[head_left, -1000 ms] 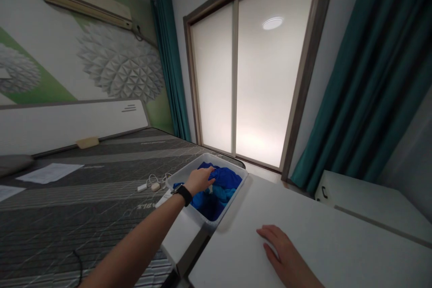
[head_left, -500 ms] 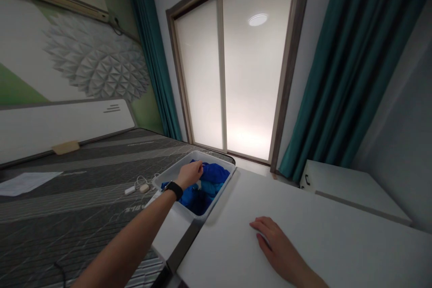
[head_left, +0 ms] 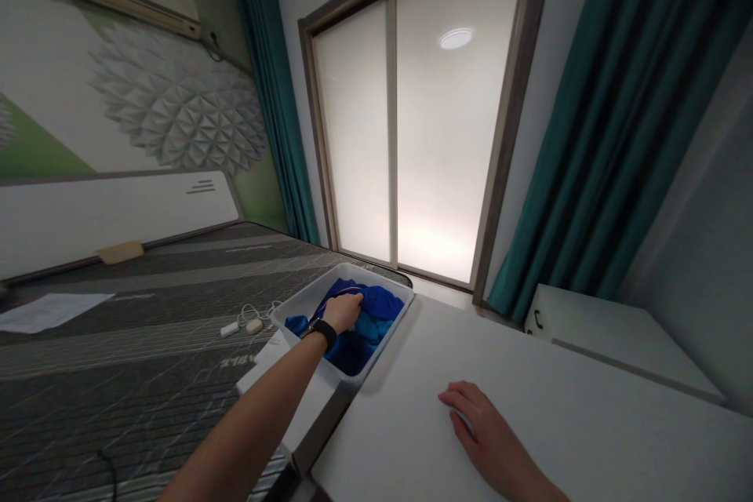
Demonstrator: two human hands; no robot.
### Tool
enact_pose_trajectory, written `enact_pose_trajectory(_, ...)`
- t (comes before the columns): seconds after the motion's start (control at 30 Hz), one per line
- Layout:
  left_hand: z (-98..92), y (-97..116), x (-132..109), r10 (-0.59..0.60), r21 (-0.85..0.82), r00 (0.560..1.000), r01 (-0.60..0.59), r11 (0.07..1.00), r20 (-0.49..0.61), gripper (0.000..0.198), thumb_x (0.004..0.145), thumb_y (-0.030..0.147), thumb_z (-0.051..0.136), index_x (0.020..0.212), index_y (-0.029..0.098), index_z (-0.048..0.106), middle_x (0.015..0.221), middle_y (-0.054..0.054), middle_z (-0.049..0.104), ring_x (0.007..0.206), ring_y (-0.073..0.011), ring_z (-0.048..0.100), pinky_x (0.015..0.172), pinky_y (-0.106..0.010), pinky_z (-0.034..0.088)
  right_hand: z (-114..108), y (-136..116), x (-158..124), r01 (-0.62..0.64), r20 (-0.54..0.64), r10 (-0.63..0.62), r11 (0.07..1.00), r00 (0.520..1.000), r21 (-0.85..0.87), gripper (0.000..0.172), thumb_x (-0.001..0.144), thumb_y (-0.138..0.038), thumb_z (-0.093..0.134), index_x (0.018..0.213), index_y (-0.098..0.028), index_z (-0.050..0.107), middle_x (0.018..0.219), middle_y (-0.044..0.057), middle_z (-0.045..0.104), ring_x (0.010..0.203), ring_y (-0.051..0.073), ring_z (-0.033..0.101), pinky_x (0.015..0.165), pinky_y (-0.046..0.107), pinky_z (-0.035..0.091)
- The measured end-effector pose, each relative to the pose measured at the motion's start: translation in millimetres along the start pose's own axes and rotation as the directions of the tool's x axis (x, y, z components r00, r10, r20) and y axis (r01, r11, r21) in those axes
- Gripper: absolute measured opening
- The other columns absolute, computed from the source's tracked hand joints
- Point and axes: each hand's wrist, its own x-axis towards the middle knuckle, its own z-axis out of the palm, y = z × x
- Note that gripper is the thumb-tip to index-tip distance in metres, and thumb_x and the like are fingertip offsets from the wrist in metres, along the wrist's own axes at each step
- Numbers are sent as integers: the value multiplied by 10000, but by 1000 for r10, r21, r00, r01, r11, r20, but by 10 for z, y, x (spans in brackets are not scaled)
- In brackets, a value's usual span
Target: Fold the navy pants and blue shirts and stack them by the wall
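At nine o'clock of the white rectangular plastic bin [head_left: 301, 303], a thin white looped cable with a beige round puck [head_left: 254, 326] could snag if the bin slid. Inside, the left hand [head_left: 343, 312] bends into crumpled bright-blue fabric [head_left: 383, 303], pinch unclear; tangled folds might drag together. At four o'clock, the right hand [head_left: 478, 430], loosely spread over the smooth white tabletop [head_left: 565, 416], leaves the bin unbraced.

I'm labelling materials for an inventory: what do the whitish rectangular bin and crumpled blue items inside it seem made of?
Whitish rectangular bin: likely smooth moulded plastic, judging by its rounded corners. Crumpled blue items: probably soft, mostly matte cloth, judging by loose folds; fibre unclear.
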Motion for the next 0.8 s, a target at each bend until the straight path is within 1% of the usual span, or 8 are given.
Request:
enact_pose_trajectory(0.2, -258, -26, -87, 15, -161, 990, -37, 986, -138, 171, 964, 289, 419, 1036, 255, 570, 1015, -52, 701, 933, -232, 652, 721, -298, 440, 42, -96, 237, -4, -67, 7, 999, 998, 50, 314, 943, -257, 380, 1089, -220, 656, 1047, 92, 683, 1011, 236, 616, 952, 413, 474)
enact_pose_trajectory(0.37, -393, -13, -322, 70, -271, 967, -138, 953, -245, 158, 970, 285, 415, 953, 233, 563, 879, -22, 673, 811, -193, 617, 699, -271, 414, 194, -486, 941, 100, -187, -104, 995, 977, -30, 320, 920, -185, 397, 1156, -216, 611, 970, 68, 656, 844, 204, 617, 865, 400, 478)
enact_pose_trajectory(0.47, -398, 13, -471, 135, -367, 931, -264, 892, -340, 186, 969, 268, 405, 858, 211, 543, 791, -12, 626, 733, -172, 573, 696, -266, 416, 276, -756, 1419, 102, -254, -120, 991, 960, -83, 425, 894, -177, 458, 1316, -189, 501, 1152, 107, 597, 1007, 227, 601, 930, 408, 448)
enact_pose_trajectory(0.53, -389, 0, -550, 180, -429, 896, -360, 828, -406, 201, 965, 260, 410, 812, 204, 527, 771, -9, 601, 709, -163, 549, 689, -266, 420, 310, -884, 1660, 49, -273, -76, 993, 959, -103, 508, 865, -175, 510, 1369, -191, 451, 1260, 127, 546, 1121, 258, 562, 949, 420, 434)
enact_pose_trajectory(0.6, -374, -50, -599, 205, -447, 880, -404, 798, -428, 202, 962, 263, 419, 806, 202, 531, 787, -13, 600, 731, -164, 551, 700, -268, 429, 320, -949, 1822, 1, -230, -15, 998, 973, -62, 392, 860, -170, 520, 1247, -215, 560, 1236, 104, 576, 1111, 262, 573, 934, 405, 434)
enact_pose_trajectory(0.67, -344, -136, -608, 205, -433, 889, -387, 814, -410, 170, 955, 278, 444, 845, 207, 552, 825, -17, 614, 788, -175, 572, 733, -277, 443, 305, -963, 1921, -37, -186, 37, 999, 982, 4, 251, 872, -152, 488, 1056, -221, 645, 1121, 77, 641, 1040, 246, 609, 897, 374, 444)
enact_pose_trajectory(0.73, -291, -246, -578, 167, -419, 913, -326, 847, -373, 99, 926, 278, 496, 947, 213, 568, 886, -23, 628, 843, -187, 593, 756, -286, 458, 274, -955, 1978, -66, -181, 76, 996, 980, 62, 237, 883, -141, 446, 961, -213, 659, 995, 65, 682, 958, 231, 639, 848, 351, 460)
enact_pose_trajectory(0.8, -210, -357, -525, 111, -407, 941, -242, 880, -320, 241, 881, 256, 555, 1117, 213, 548, 979, -43, 632, 896, -204, 610, 758, -294, 474, 239, -959, 2003, -79, -193, 99, 990, 976, 113, 253, 884, -141, 423, 949, -211, 657, 907, 52, 700, 878, 217, 659, 805, 334, 475)
